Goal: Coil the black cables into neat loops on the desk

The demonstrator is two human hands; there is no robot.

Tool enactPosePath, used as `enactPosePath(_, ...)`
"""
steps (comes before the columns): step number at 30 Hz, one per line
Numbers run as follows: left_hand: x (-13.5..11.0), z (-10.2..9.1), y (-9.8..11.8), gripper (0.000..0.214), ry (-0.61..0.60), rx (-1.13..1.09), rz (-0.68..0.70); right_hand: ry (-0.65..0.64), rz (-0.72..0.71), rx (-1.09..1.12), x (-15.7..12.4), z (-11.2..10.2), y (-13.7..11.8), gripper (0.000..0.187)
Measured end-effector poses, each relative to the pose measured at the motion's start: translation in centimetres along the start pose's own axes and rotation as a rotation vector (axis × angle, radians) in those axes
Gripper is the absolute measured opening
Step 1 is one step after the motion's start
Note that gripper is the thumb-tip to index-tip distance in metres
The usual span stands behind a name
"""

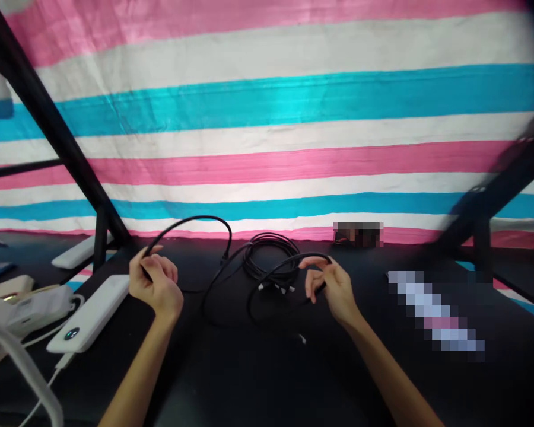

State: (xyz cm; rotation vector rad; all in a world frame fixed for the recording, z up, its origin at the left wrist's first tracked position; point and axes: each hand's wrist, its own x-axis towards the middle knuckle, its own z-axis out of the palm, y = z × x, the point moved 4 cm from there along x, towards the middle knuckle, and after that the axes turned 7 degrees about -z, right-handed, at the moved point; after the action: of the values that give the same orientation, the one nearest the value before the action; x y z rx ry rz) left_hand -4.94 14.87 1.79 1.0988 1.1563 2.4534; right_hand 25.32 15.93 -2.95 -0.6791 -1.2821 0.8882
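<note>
A black cable [200,218] runs in loose loops between my two hands above the black tabletop [231,367]. My left hand [156,281] is closed on one part of it, thumb against the fingers, and the cable arches up and over to the right from there. On the other side my right hand [331,287] pinches another stretch of the cable between thumb and fingers. Behind the loops lies a coiled bundle of black cable [271,237], with several small pale connector ends near its front. A small pale tip [302,338] shows on the table below my right hand.
At left are a white power bank [89,314] with a plugged-in white cord, a white power strip [31,311] and another white block [75,252]. Black frame bars [66,157] slant up on both sides. A striped sheet [267,118] hangs behind. Blurred-out items lie at right.
</note>
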Motion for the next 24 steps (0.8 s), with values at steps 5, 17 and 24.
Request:
enactPosePath(5,-1.9,1.5,2.6,0.023,-0.138,-0.097,0.076,-0.128,-0.080,-0.176,-0.6,1.3,-0.5,0.038)
enactPosePath(17,-4.6,4.1,4.9,0.021,-0.476,-0.055,-0.362,-0.329,-0.209,-0.257,-1.0,3.4,-2.7,0.036)
enactPosePath(24,-3.6,4.1,4.7,0.025,-0.708,0.088,-0.492,-0.337,-0.260,-0.313,-0.2,3.7,-4.6,0.034)
